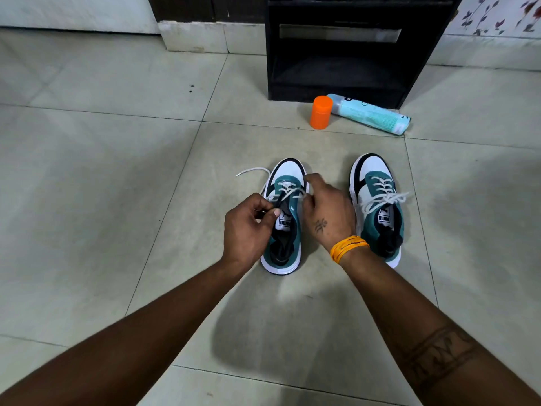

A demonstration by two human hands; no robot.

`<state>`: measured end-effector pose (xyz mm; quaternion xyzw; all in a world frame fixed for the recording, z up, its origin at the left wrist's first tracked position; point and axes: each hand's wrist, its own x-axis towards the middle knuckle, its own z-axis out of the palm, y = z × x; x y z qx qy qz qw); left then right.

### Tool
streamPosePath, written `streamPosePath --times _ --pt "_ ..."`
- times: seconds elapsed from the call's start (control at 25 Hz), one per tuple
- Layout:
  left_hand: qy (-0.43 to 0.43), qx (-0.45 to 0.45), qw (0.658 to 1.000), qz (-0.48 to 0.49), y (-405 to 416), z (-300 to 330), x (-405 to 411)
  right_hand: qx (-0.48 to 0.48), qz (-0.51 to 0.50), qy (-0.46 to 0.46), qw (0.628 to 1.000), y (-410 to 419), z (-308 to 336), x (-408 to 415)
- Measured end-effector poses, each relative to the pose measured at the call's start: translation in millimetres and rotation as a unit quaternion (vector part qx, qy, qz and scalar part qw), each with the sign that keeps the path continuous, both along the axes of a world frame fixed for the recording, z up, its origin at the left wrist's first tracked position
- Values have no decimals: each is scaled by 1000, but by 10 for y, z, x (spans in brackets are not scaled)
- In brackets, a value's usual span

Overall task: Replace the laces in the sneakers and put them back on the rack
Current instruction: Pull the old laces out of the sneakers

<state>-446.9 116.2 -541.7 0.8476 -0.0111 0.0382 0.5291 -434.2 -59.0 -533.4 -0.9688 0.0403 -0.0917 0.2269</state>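
Note:
Two teal, white and black sneakers stand side by side on the tiled floor, toes pointing away from me. The left sneaker (288, 227) has a white lace (288, 190) partly threaded, with one loose end (253, 171) trailing off to its left. My left hand (248, 227) pinches the lace at the tongue. My right hand (328, 209) grips the lace over the eyelets and wears an orange band at the wrist. The right sneaker (379, 206) is fully laced and tied in a bow. The black shoe rack (345, 48) stands at the back.
An orange cap (321, 112) stands upright in front of the rack, beside a light-blue bottle (370, 114) lying on its side. A white wall base runs along the back left. Pale floor tiles surround the sneakers.

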Motion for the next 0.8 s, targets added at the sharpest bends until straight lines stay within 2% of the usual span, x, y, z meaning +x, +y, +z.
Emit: streamPosePath --times 0.08,0.12,0.2,0.28,0.32,0.36,0.48,0.56,0.68,0.8 --pt "-2 1 1000 -1 -2 5 4 -69 98 -5 993 96 23 -5" --pt "-2 1 1000 -1 -1 4 4 -95 101 -3 990 135 14 -7" --pt "0 1 1000 0 -4 5 2 -87 16 -6 996 114 -38 17" --pt "4 -1 1000 3 -4 7 3 11 -114 17 993 -5 -64 34" --pt "5 -1 1000 4 2 6 3 59 -148 29 987 -49 -68 29" --pt "4 -2 1000 3 8 3 5 74 -147 30 986 -72 -61 20" --pt "0 -7 1000 3 4 -6 6 9 -5 -13 1000 -10 -8 -21" --pt "-7 -8 1000 1 -15 -1 -5 15 48 -34 998 65 36 -30" --pt "-38 37 998 -21 12 -4 26 114 5 16 993 142 59 -106" --pt "-76 168 980 -71 30 50 98 82 -15 33 996 253 -7 -230"
